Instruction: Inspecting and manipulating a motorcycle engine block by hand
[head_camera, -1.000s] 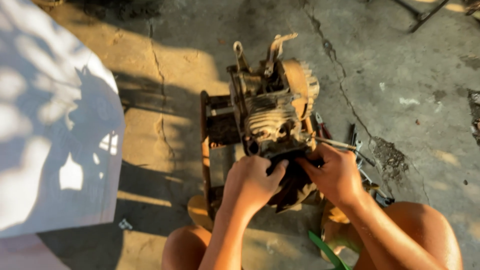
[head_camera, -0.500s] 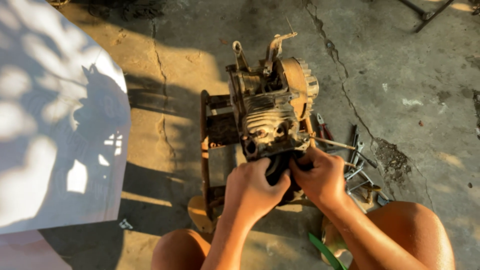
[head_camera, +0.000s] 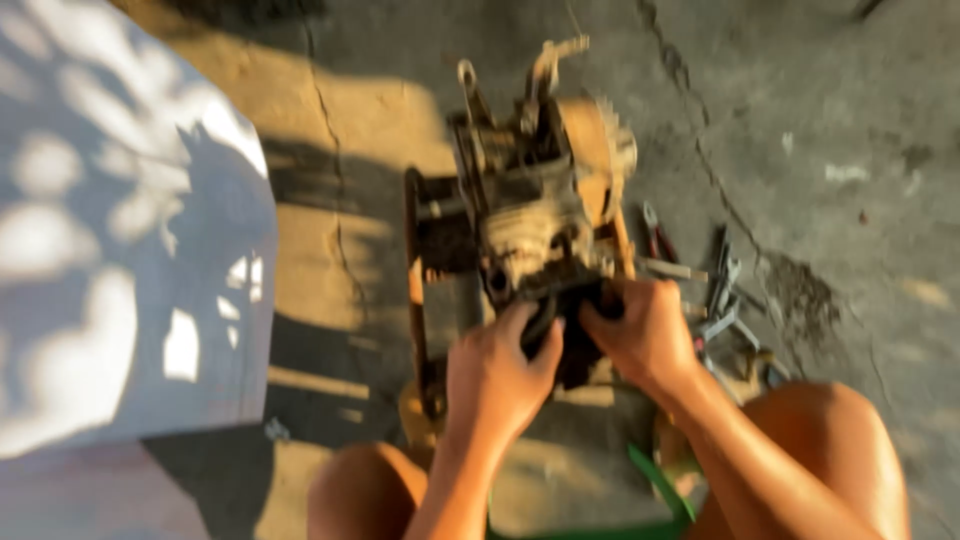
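On the cracked concrete floor (head_camera: 820, 120), outdoors in low warm sunlight, a small grimy engine (head_camera: 540, 200) sits on a rusty metal frame (head_camera: 413, 270). Long cracks run through the concrete, one down from the top edge behind the engine's right side and another at the left of the frame. Hard shadows fall across the floor to the left of the frame, and the slab there glows orange where the sun reaches it.

At the near side of the engine a dark part (head_camera: 565, 335) hangs low on its front face. The left hand (head_camera: 495, 375) is closed over the left edge of that part, fingers curled round it. The right hand (head_camera: 645, 335) grips its right edge, thumb pressed against the top. Both grips are closed on the same dark piece, and the two hands nearly meet in the middle.

Just right of the engine, several hand tools (head_camera: 715, 295) lie in a loose heap on the floor, among them a pair with red handles (head_camera: 655, 235). Two bare knees frame the bottom edge of the view, with a green strip (head_camera: 660, 490) between them. A large pale sheet (head_camera: 110, 260), dappled with leaf shadows, fills the left side. The whole view is somewhat blurred.
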